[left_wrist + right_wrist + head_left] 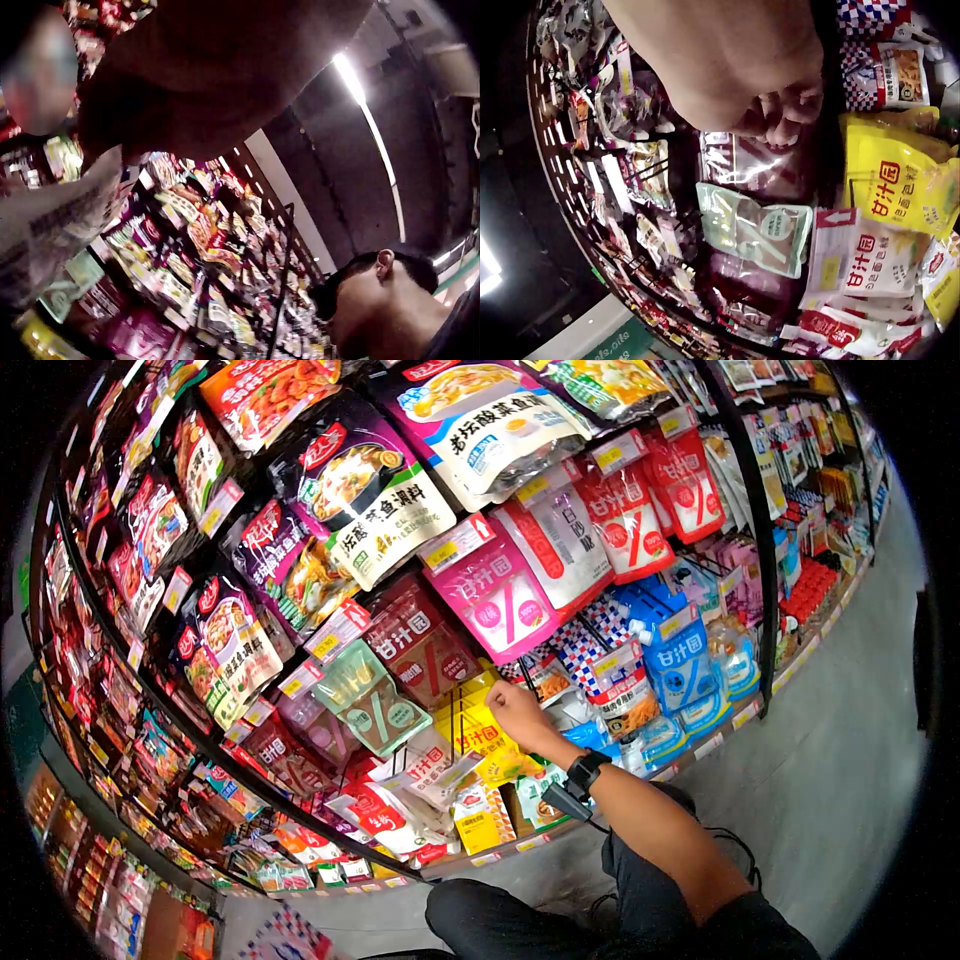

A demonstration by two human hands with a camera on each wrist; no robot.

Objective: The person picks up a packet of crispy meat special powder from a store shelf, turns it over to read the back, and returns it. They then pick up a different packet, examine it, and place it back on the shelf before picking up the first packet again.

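Observation:
My right hand (518,718), with a dark band on its wrist, is in front of the shelf beside a yellow bag (468,722). In the right wrist view the fingers (780,112) are curled in towards the palm with nothing visible between them. Behind them is a brown bag (742,166); a pale green bag (754,229) hangs below. My left hand (202,82) shows as a dark shape in its wrist view, with a whitish plastic bag (60,217) at its fingers. A checkered bag (290,932) shows at the head view's bottom edge. The left fingers are mostly hidden in shadow.
Sloping shelves hold rows of seasoning pouches (375,510), with pink and red bags (495,595) and blue bags (680,660) to the right. Price tags (460,543) jut out along the racks. Another person (390,307) is in the left wrist view. Grey floor (850,710) lies at right.

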